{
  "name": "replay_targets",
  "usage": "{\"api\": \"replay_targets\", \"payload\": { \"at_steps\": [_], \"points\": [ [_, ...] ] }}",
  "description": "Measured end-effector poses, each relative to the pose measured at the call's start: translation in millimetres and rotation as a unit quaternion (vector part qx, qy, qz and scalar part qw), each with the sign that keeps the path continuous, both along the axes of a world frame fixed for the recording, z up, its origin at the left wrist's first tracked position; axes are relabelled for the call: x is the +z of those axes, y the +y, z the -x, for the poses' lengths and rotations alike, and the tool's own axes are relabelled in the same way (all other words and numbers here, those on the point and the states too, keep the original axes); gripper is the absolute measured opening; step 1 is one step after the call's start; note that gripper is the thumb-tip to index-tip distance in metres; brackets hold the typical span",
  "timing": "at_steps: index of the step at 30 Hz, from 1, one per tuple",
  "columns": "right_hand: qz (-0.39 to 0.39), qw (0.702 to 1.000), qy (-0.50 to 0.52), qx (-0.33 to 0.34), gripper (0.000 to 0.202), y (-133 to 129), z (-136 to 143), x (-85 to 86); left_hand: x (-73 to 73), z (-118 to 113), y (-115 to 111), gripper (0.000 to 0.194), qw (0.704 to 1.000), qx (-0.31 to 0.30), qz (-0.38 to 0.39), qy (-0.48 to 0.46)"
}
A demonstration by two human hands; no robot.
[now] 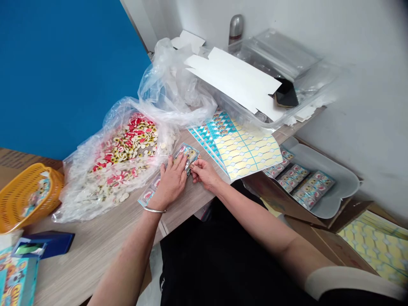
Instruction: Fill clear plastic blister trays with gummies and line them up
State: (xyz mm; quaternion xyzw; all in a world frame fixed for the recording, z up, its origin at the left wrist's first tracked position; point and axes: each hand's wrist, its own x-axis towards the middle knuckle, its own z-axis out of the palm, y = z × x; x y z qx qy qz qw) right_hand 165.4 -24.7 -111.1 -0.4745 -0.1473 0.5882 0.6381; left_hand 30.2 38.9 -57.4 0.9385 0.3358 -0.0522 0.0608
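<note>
A strip of clear blister packs [147,194] with teal edges and small coloured pieces inside lies slantwise on the table. My left hand [172,180] rests flat across its middle, fingers stretched out, a metal bangle at the wrist. At the strip's right edge, my right hand [204,173] has thumb and fingertips pinched together; what they grip is hidden. Just beyond are sticker sheets [245,148], yellow and teal with pale diamond shapes. To the left, an open clear plastic bag [79,187] holds many small red, white and olive pieces [134,138].
An orange basket [32,195], a blue tape dispenser [57,243] and a printed box [19,272] stand at left. Behind are a clear bin [287,51] with white card [236,80] and a phone [286,92]. Lower right, a grey tray [341,182] holds more packs.
</note>
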Motion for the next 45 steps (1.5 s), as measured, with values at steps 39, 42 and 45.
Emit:
{"api": "replay_targets", "payload": {
  "at_steps": [39, 42, 45],
  "points": [
    [-0.186, 0.705, -0.684, -0.027, 0.037, 8.6, -42.0, 0.1, -7.9, -2.6, -39.3, 0.058, 0.988, 0.088, -0.127, -0.019],
    [-0.187, 0.72, -0.667, 0.026, 0.046, 26.6, -51.4, -1.1, -8.1, -2.6, -37.9, 0.058, 0.987, 0.092, -0.128, -0.019],
    [-0.197, 0.734, -0.647, 0.063, 0.05, 35.5, -53.5, -9.8, -7.3, -1.3, -37.9, 0.057, 0.988, 0.097, -0.12, -0.022]
  ]
}}
